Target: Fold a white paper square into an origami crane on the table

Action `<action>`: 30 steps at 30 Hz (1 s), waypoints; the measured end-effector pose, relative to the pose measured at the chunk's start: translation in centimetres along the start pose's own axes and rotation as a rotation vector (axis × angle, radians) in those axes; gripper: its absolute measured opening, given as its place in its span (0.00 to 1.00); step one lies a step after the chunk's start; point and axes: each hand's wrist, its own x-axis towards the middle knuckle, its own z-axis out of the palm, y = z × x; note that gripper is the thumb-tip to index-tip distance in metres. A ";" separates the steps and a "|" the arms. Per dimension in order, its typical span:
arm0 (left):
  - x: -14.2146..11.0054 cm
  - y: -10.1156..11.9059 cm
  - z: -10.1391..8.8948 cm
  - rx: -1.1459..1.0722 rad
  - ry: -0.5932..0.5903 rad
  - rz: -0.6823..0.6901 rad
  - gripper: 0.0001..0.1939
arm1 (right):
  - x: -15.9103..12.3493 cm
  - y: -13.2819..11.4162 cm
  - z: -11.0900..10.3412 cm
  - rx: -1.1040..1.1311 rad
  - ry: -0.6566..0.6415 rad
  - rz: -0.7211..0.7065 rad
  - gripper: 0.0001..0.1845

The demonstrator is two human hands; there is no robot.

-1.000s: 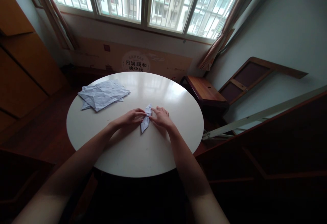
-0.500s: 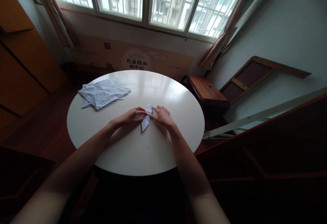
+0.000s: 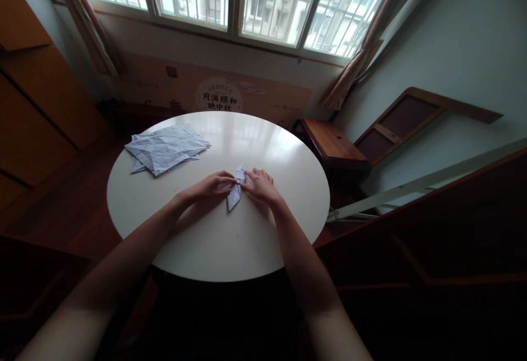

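One folded paper (image 3: 234, 196) between hands

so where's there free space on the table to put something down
Bare patches on the white table: from the folded paper to the near rim, and beyond the right hand to the far-right rim. Crowded: the middle, with the left hand there too, and far left, under the paper stack.

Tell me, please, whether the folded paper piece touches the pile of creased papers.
Apart. The head view shows it plainly: the white table top is visible between the folded paper piece and the pile.
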 end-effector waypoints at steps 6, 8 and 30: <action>0.0 -0.2 0.0 -0.014 -0.008 -0.004 0.20 | 0.0 0.0 0.1 -0.003 0.007 -0.002 0.33; 0.0 -0.2 0.0 -0.019 -0.004 0.001 0.20 | 0.0 0.0 0.1 -0.003 0.009 -0.002 0.33; 0.0 -0.5 0.1 -0.035 0.011 0.019 0.19 | 0.0 -0.1 0.1 0.011 0.008 0.002 0.33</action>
